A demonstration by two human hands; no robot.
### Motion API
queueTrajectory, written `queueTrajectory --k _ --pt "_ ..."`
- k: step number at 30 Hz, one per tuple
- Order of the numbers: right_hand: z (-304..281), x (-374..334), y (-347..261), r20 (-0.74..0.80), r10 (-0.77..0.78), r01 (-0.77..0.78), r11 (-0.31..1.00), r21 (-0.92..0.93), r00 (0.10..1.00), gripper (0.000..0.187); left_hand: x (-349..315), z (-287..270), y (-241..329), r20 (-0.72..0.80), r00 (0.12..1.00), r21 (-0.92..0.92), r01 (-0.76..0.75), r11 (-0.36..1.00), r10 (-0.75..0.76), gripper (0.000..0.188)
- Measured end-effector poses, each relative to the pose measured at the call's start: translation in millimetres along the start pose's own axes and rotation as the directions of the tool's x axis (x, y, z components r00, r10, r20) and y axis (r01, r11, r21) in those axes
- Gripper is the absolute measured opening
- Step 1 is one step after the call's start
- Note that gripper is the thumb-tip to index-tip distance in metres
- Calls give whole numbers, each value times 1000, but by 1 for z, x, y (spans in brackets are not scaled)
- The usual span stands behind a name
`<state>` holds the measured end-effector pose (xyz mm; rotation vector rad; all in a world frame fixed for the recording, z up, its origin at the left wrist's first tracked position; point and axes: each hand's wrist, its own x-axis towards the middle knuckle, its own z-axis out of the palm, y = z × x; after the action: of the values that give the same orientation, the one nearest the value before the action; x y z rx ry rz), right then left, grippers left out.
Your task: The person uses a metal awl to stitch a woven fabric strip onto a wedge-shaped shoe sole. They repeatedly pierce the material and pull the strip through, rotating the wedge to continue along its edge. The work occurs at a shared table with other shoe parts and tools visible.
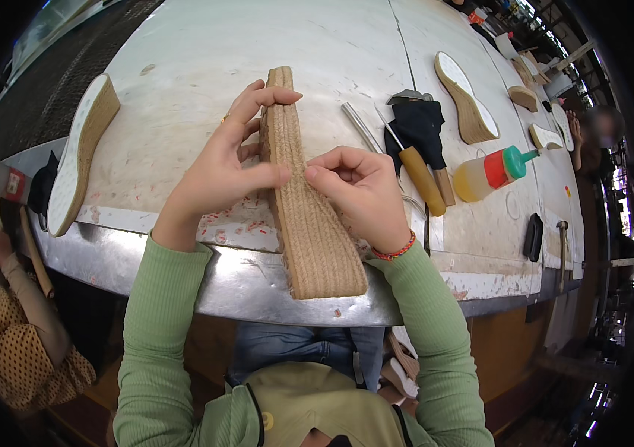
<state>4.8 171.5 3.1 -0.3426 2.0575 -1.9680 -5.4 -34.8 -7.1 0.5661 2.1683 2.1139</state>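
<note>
A jute-wrapped wedge shoe sole (315,238) stands on edge in front of me, its thick heel end toward me over the metal table edge. My left hand (239,149) is closed round its narrower far part, fingers over the top and thumb on the braided side. My right hand (362,186) is curled, with thumb and forefinger pinched against the braid at the sole's middle. Whether a loose strand sits between those fingertips is too small to tell.
Another wedge sole (93,149) lies at left, and one more (466,100) at right. Beside my right hand are a wooden-handled awl (423,181), a dark cloth (415,130), a metal rod (362,127) and a glue bottle (492,175). Co-workers sit at far left and right.
</note>
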Motion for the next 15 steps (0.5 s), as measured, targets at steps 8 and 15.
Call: queueTrajectory --k 8,15 --pt "4 -1 -3 -35 -138 127 968 -218 990 13 1 13 -4 -59 994 77 -86 993 91 76" --pt "-34 -1 -14 -239 -274 203 937 -284 931 8 0 15 0 -123 990 38 -64 997 68 75"
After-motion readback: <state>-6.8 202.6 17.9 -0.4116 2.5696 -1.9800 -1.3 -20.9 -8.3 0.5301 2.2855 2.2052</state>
